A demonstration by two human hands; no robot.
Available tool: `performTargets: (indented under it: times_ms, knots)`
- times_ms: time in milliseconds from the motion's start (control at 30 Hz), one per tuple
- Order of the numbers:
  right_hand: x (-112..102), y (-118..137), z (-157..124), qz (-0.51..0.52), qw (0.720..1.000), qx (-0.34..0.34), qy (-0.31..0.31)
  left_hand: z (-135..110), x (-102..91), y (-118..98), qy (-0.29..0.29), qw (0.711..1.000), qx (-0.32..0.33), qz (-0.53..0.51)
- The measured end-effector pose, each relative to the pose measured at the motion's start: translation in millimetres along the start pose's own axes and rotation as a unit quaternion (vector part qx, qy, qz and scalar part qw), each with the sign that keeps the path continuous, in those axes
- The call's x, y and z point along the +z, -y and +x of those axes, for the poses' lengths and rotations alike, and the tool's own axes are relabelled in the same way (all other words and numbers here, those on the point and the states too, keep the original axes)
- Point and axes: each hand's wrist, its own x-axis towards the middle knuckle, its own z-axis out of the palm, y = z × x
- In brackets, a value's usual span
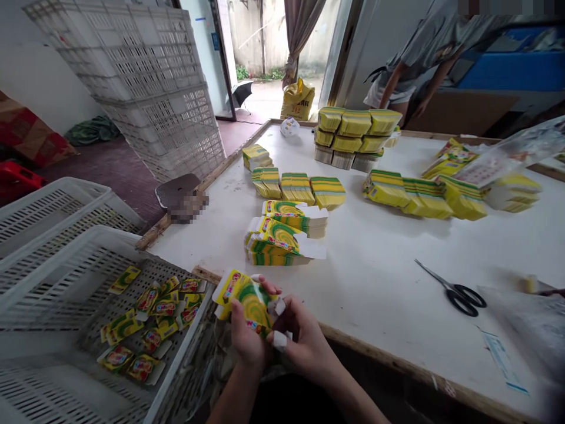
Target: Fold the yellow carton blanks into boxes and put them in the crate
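Note:
Both my hands hold one small yellow-and-green carton (245, 296) just below the near edge of the white table (379, 277). My left hand (247, 337) wraps round its lower part from the left. My right hand (299, 334) pinches its white end flaps from the right; the fingertips carry white tape. Two stacks of flat yellow-green carton blanks (282, 235) lie on the table just beyond my hands. A white plastic crate (66, 277) at my left holds several folded cartons (154, 324).
Black scissors (459, 291) lie on the table to the right. Bundles of blanks (298, 187) and larger stacks (353, 132) fill the far table. Another person (415, 70) stands at the far right corner. White crates (145, 76) lean stacked at the back left. Clear plastic bags (516, 150) sit at right.

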Motion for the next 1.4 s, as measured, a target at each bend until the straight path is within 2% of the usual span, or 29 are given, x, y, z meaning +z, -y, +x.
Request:
performTargets:
  times_ms: [100,167,233,267,367,433,533,633,767,833,900,967,1033,1100,1200,1267,1400]
  knots:
    - [1.5,2.6,-0.1,0.075,0.995,0.043,0.039,3.0,-0.3,-0.9,-0.044,0.999,0.023,-0.015]
    - [1.7,4.4,0.8,-0.009,0.999,0.028,0.015,1.3,-3.8,3.5,-0.034,0.999,0.011,0.009]
    - [1.7,5.8,2.0,-0.129,0.991,0.000,-0.028,-2.3,-9.0,11.7,-0.025,0.999,0.003,0.040]
    - [1.6,6.2,2.6,-0.157,0.987,-0.007,-0.043,-4.2,-11.8,16.0,-0.020,0.998,0.005,0.058]
    - [-0.3,5.0,4.5,-0.079,0.996,0.005,-0.048,-7.4,-19.0,22.8,0.009,0.994,0.017,0.107]
    - [-3.6,2.2,5.4,-0.038,0.998,0.016,-0.051,-6.7,-21.1,19.1,0.040,0.991,0.018,0.125]
    - [-10.5,-2.6,6.0,-0.123,0.989,0.007,-0.087,-2.4,-20.8,7.5,0.083,0.988,0.016,0.127]
    - [-15.7,-2.7,6.4,-0.178,0.979,0.000,-0.099,3.3,-20.9,2.6,0.066,0.990,0.027,0.125]
    - [-18.2,3.8,6.6,-0.016,0.999,0.008,-0.042,8.0,-25.6,9.8,0.007,0.990,0.079,0.115]
    - [-18.7,5.4,6.0,0.001,0.999,0.007,-0.033,7.6,-28.3,13.8,0.002,0.990,0.084,0.116]
    - [-18.8,4.8,4.7,-0.108,0.992,-0.001,-0.066,5.3,-30.6,16.6,0.017,0.985,0.084,0.150]
    - [-18.7,3.0,3.1,-0.246,0.963,-0.018,-0.108,2.2,-32.7,18.4,0.043,0.973,0.097,0.203]
    - [-18.5,1.6,1.7,-0.315,0.940,-0.033,-0.130,0.1,-34.6,19.2,0.056,0.962,0.115,0.240]
    - [-18.9,1.3,1.1,-0.270,0.954,-0.032,-0.127,-0.1,-36.2,19.3,0.044,0.959,0.119,0.252]
    - [-20.2,2.1,2.3,-0.067,0.994,-0.015,-0.084,1.6,-36.1,19.5,0.008,0.961,0.116,0.252]
    - [-20.6,2.6,4.0,0.015,0.998,-0.012,-0.063,1.8,-32.9,20.0,0.000,0.962,0.114,0.248]
    - [-18.3,4.1,5.6,-0.079,0.993,-0.025,-0.083,0.1,-17.5,17.4,-0.035,0.984,0.068,0.161]
